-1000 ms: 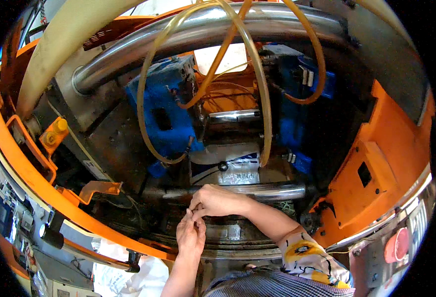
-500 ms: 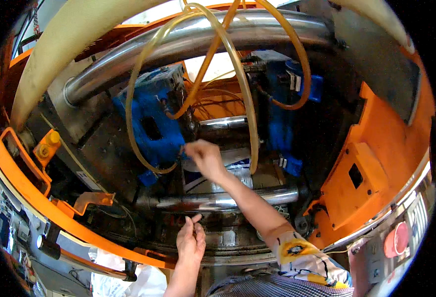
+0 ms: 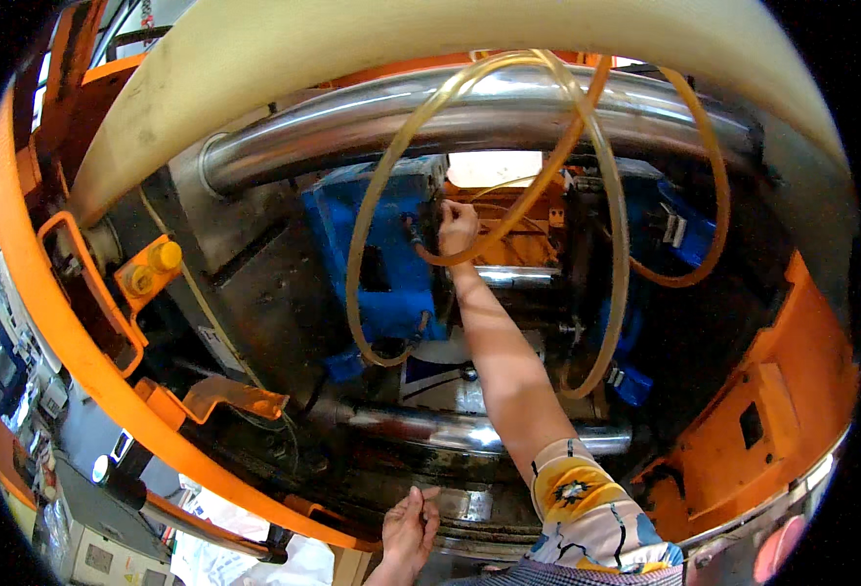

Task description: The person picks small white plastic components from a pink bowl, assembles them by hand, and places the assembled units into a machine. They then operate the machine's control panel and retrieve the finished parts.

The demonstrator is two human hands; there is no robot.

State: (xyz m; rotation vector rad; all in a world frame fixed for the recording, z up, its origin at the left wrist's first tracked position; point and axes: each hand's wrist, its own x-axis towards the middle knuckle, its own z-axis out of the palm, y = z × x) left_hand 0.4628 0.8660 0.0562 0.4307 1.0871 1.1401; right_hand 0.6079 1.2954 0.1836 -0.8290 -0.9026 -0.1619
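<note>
My right hand (image 3: 458,229) reaches deep into the machine, past the front steel bar. Its fingers are bent in and closed at the right-hand face of the blue mold block (image 3: 391,249); what they grip, if anything, is hidden. A clear yellowish hose (image 3: 360,264) loops in front of that block, and an amber hose (image 3: 508,227) passes close by my right hand. Low in the view, in front of the machine bed, my left hand (image 3: 410,532) is held up with loosely bent fingers, apart from the machine parts, with nothing visible in it.
Thick polished bars cross the opening: one above (image 3: 489,107), one in front (image 3: 430,426). Another blue mold part (image 3: 621,317) is on the right. An orange guard frame (image 3: 88,391) curves along the left, and an orange panel (image 3: 743,430) slopes at the right. Overhead hangs a wide cream duct (image 3: 352,49).
My right hand has moved farther in and up, from the block's lower edge to its upper right face. My left hand has dropped lower. The whole view has shifted.
</note>
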